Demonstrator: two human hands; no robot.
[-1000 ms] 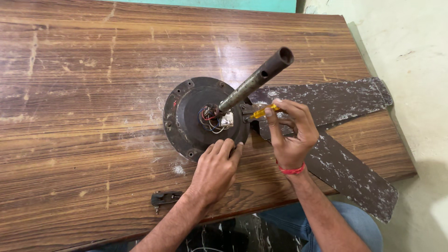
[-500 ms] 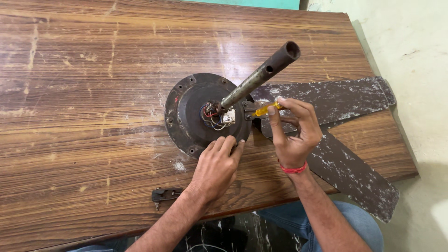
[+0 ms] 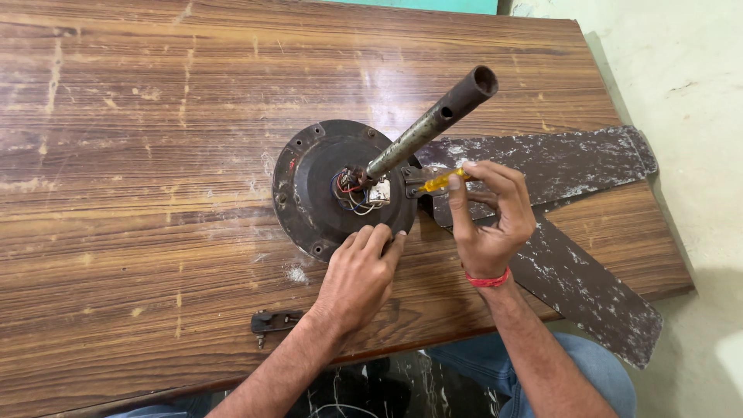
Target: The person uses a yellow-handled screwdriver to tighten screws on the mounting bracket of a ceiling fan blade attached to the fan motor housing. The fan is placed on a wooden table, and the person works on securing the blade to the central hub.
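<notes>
We look down at a big wooden counter (image 3: 116, 155) with scratches and pale marks on it. In the middle sits a round, dark fan motor (image 3: 325, 193), lying flat. A rusty metal pipe (image 3: 433, 124) sticks up out of its middle and leans toward the far right. Little red, blue and white wires (image 3: 357, 188) bunch up at the foot of the pipe. Two dark fan blades (image 3: 557, 162) with chipped paint reach out to the right of the motor; the lower one hangs past the counter's edge. Our left hand (image 3: 357, 275) rests on the near rim of the motor, its fingers bent and pressing down on the rim, not wrapped around anything. Our right hand (image 3: 487, 220) is just to the right of the motor, and its fingers are pinched shut around a yellow screwdriver (image 3: 439, 183). The screwdriver's tip points left, at the spot where a blade meets the motor. A red thread band (image 3: 487, 279) goes around the right wrist. Near the front edge of the counter lies a small dark metal piece (image 3: 275, 320), well apart from both hands.
</notes>
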